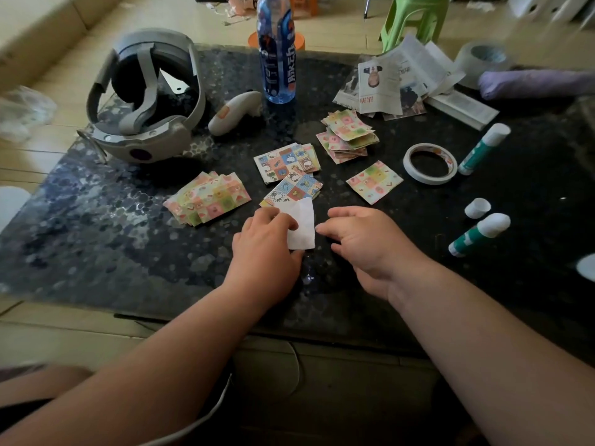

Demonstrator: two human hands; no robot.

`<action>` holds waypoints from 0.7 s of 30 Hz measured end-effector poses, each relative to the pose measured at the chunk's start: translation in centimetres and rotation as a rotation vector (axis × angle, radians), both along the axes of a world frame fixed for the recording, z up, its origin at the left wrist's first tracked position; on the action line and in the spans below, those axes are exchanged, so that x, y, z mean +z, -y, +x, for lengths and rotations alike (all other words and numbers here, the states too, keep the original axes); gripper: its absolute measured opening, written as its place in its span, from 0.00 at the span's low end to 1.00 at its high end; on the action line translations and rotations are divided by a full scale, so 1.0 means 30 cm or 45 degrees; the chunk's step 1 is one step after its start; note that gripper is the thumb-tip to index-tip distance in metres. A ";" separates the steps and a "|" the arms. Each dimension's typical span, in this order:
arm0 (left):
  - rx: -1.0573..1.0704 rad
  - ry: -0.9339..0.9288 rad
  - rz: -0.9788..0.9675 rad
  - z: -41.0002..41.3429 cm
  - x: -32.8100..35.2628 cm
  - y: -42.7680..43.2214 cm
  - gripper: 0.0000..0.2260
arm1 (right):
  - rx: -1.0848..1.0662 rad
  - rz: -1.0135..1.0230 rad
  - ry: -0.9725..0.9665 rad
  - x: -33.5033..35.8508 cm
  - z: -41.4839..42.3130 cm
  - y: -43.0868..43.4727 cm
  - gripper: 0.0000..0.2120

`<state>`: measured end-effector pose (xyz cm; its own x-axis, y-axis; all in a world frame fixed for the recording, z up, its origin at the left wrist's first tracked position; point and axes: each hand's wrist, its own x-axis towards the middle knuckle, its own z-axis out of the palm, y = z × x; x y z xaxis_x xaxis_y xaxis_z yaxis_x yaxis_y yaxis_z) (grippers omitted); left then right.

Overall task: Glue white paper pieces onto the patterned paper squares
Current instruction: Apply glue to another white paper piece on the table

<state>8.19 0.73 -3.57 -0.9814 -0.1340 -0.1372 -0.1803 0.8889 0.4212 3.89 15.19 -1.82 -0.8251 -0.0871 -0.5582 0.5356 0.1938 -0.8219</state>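
Nearest, the left hand (267,236) curls its fingers over the left edge of a white paper piece (304,225) and pinches it against the dark worktop (96,236). The right hand (363,239) holds nothing, its fingers loosely bent and one fingertip just beside the piece's right edge. The far corner of the white piece overlaps a blue cartoon-patterned square (296,188), so this looks like the seating step for one pairing, though whether glue is already on it cannot be told. To the right a green glue stick (479,235) lies near a loose white cap (477,207), which suggests gluing is under way. Beyond the hands, a fanned group of pastel squares (209,197), a second blue-patterned group (286,160) and a single pastel square (374,181) all lie pattern up, so none shows whether it already carries white paper. Farther back a loose stack of pastel squares (349,135) sits beside a masking tape roll (429,163) and a second glue stick (483,149). By that stack, much seems left to do.
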 end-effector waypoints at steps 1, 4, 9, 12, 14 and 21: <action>0.002 -0.009 0.012 0.000 -0.002 -0.001 0.18 | -0.002 -0.006 0.006 -0.001 -0.002 0.001 0.25; 0.002 -0.035 0.047 -0.001 -0.007 -0.005 0.17 | -0.004 -0.035 0.015 -0.001 -0.005 0.004 0.24; 0.021 -0.096 0.109 0.000 -0.009 -0.007 0.15 | 0.023 -0.058 0.019 -0.001 0.002 0.012 0.16; 0.053 -0.150 0.173 -0.004 -0.002 -0.007 0.14 | 0.022 -0.068 0.014 0.000 0.004 0.012 0.13; 0.070 -0.189 0.234 -0.006 0.003 -0.009 0.13 | 0.024 -0.065 0.008 -0.001 0.004 0.011 0.18; 0.227 -0.191 0.388 -0.017 0.011 -0.007 0.10 | 0.026 -0.091 0.019 0.008 0.009 0.012 0.13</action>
